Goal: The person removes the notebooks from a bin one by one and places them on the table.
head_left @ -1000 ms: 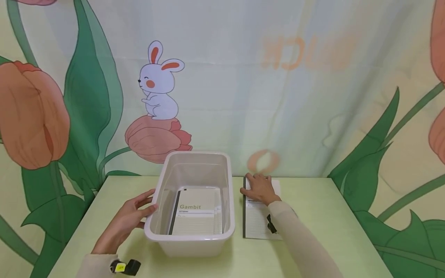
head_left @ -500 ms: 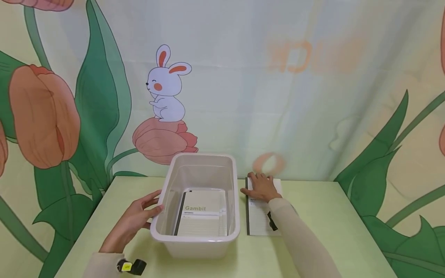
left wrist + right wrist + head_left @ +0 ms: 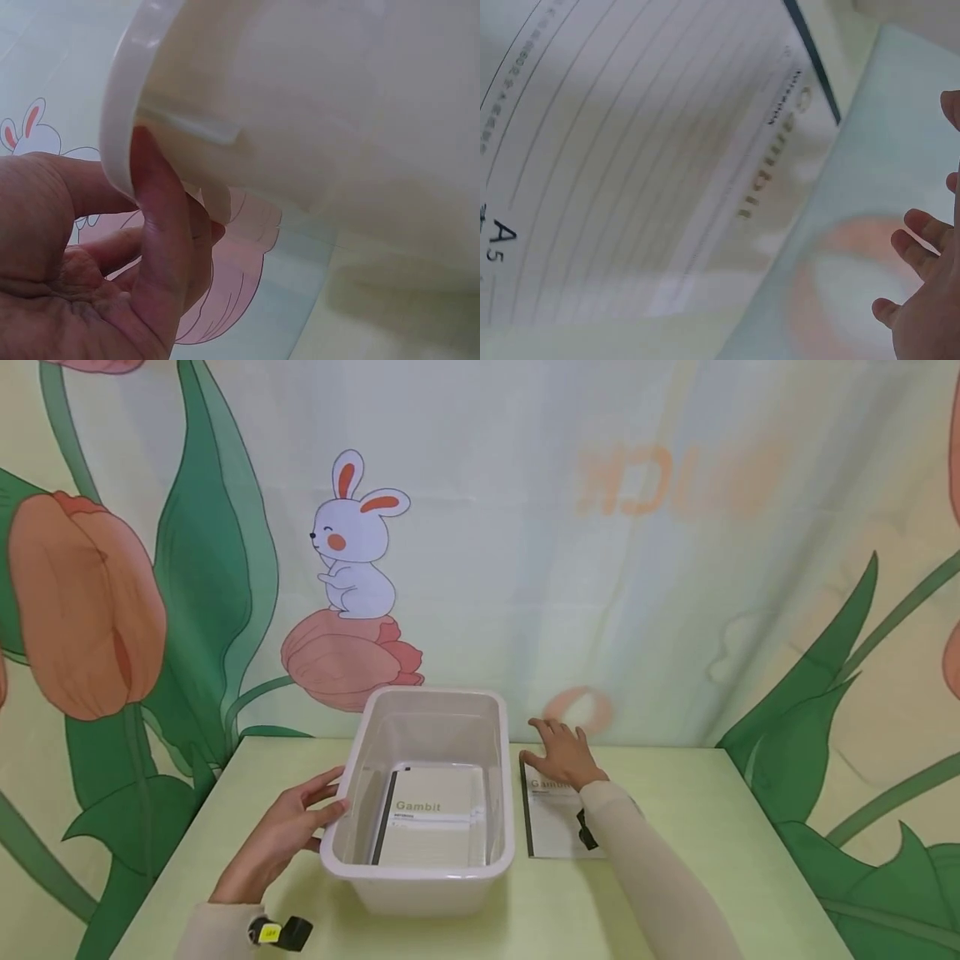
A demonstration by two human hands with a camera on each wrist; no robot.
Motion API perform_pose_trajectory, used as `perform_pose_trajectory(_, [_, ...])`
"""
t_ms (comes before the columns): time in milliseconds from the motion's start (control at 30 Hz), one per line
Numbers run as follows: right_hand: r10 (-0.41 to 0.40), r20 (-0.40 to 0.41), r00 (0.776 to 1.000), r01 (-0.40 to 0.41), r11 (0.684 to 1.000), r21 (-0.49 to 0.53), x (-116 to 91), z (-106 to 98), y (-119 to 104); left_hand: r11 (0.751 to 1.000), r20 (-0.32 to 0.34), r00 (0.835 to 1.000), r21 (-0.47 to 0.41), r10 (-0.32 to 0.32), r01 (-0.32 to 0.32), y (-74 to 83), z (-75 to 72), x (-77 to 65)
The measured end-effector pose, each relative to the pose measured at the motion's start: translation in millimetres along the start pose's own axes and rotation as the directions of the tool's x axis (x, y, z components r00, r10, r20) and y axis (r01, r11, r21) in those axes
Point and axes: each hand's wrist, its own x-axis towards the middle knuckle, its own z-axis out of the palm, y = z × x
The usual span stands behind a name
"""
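Note:
A pale grey plastic bin (image 3: 420, 893) stands left of the table's middle. My left hand (image 3: 288, 822) holds its left rim, with the thumb and a finger at the rim in the left wrist view. Inside the bin lies a beige notebook (image 3: 431, 839) with a dark spine and "Gambit" lettering. Right of the bin is a similar notebook (image 3: 555, 831), cover up, marked A5 in the right wrist view. Over its far edge my right hand (image 3: 566, 756) spreads its fingers, apart from the cover in the right wrist view.
The light green table (image 3: 697, 843) extends to both sides of the bin. Behind it hangs a curtain (image 3: 480, 568) printed with tulips and a rabbit, close to the table's far edge. The bin's right rim is close beside the notebook on the table.
My right hand has lifted off the notebook, uncovering its lettering. That notebook now slants slightly and lies closer to the bin. My left hand keeps its hold on the rim.

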Motion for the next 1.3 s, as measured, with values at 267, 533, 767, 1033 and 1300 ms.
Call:
perform_pose_trajectory(267, [-0.075,-0.061,0.995,0.073,0.997,-0.034,-5,-29,-15,1.000,-0.003,1.000,0.012,-0.005,0.005,4.1,-3.4,1.6])
perform_pose_trajectory(533, [-0.149,-0.116,0.982,0.139,0.986,-0.094,-20,-70,-32,1.000,-0.002,1.000,-0.005,-0.010,0.010,4.5,-2.8,3.7])
perform_pose_trajectory(767, [-0.190,-0.171,0.967,0.170,0.978,-0.123,-31,-108,-48,1.000,0.003,1.000,-0.009,-0.015,0.015,3.4,-1.1,1.8])
perform_pose_trajectory(1033, [-0.231,-0.204,0.951,0.201,0.966,-0.160,-43,-143,-67,1.000,0.019,1.000,-0.020,-0.023,0.024,0.9,-0.2,1.4])
perform_pose_trajectory(1300, [-0.278,-0.219,0.935,0.247,0.956,-0.159,-48,-163,-93,1.000,0.020,1.000,-0.027,0.001,0.000,1.5,-0.2,0.0])
